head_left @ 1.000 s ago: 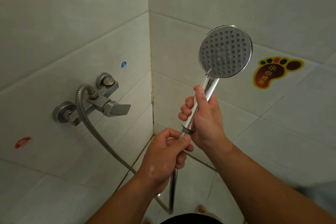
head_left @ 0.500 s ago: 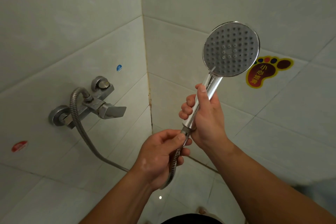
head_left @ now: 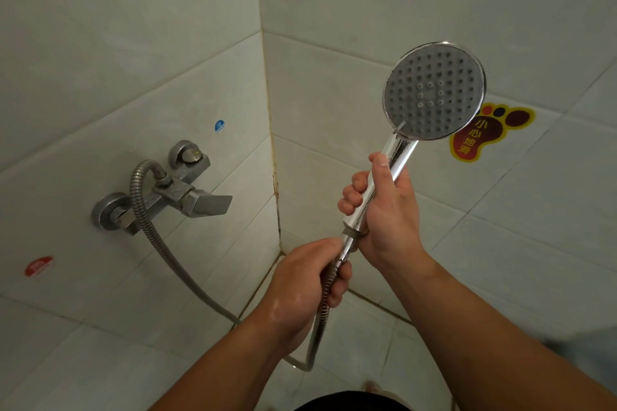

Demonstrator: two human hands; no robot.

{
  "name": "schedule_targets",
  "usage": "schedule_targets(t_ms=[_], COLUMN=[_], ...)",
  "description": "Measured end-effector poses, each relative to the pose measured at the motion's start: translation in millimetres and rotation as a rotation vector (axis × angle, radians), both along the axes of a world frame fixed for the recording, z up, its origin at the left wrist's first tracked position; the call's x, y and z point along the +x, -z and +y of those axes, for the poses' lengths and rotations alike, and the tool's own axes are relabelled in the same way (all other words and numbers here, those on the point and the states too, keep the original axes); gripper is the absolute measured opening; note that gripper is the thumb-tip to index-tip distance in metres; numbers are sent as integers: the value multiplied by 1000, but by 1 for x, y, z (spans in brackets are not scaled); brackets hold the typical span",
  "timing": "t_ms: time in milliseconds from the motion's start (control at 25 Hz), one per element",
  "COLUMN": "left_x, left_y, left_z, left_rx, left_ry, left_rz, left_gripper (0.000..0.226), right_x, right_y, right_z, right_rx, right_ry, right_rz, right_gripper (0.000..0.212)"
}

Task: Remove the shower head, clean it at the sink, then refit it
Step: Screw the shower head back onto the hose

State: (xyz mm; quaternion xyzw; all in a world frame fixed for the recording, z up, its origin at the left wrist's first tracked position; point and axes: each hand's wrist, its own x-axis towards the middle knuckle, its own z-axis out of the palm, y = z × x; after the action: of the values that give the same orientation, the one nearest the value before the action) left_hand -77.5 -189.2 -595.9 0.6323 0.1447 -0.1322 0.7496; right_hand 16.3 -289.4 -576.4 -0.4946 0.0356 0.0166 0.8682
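Observation:
A chrome shower head (head_left: 434,92) with a round grey nozzle face points toward me, held up at the right. My right hand (head_left: 387,210) is wrapped around its chrome handle. Just below, my left hand (head_left: 307,290) pinches the hose nut where the ribbed metal hose (head_left: 147,230) meets the handle's threaded end. A short bare thread shows between the nut and the handle. The hose loops down from my left hand and runs back up to the wall tap.
A steel mixer tap (head_left: 180,190) with a flat lever sits on the left tiled wall. Blue (head_left: 219,126) and red (head_left: 39,266) round stickers mark the wall. A foot-shaped warning sticker (head_left: 484,133) lies on the right tiles. The tiled corner (head_left: 273,177) is ahead.
The view has shifted, so the shower head now sits further right. My left hand has kept working at the hose nut, and bare thread now shows at the handle's end.

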Motion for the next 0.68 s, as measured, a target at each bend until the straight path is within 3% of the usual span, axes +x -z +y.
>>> schedule_targets(t_ms=[80,200,320,400,520,680], left_x=[-1,1,4,4,6,8], left_y=[-1,2,6,5,3,5], left_z=[2,0,-2,-2,3,3], left_rx=[-104,-2,83,-13,-198,-13], left_ry=[-16,-93,-130,-63,-17,-49], left_rz=[17,-32,-28,-4,98,4], left_gripper=[29,8,14,13,31,9], right_x=[-1,-4,-4,-3,-2,-3], right_y=[0,0,0,1,2,4], right_z=[-1,0,1,0,-2,-2], right_rx=[9,-4,-33,-32,-27,-53], right_ry=[-3,-11,-21,-30,-64,-43], right_rz=[3,-11,-29,-22,-14,-25], right_gripper=[13,12,12,12,12,12])
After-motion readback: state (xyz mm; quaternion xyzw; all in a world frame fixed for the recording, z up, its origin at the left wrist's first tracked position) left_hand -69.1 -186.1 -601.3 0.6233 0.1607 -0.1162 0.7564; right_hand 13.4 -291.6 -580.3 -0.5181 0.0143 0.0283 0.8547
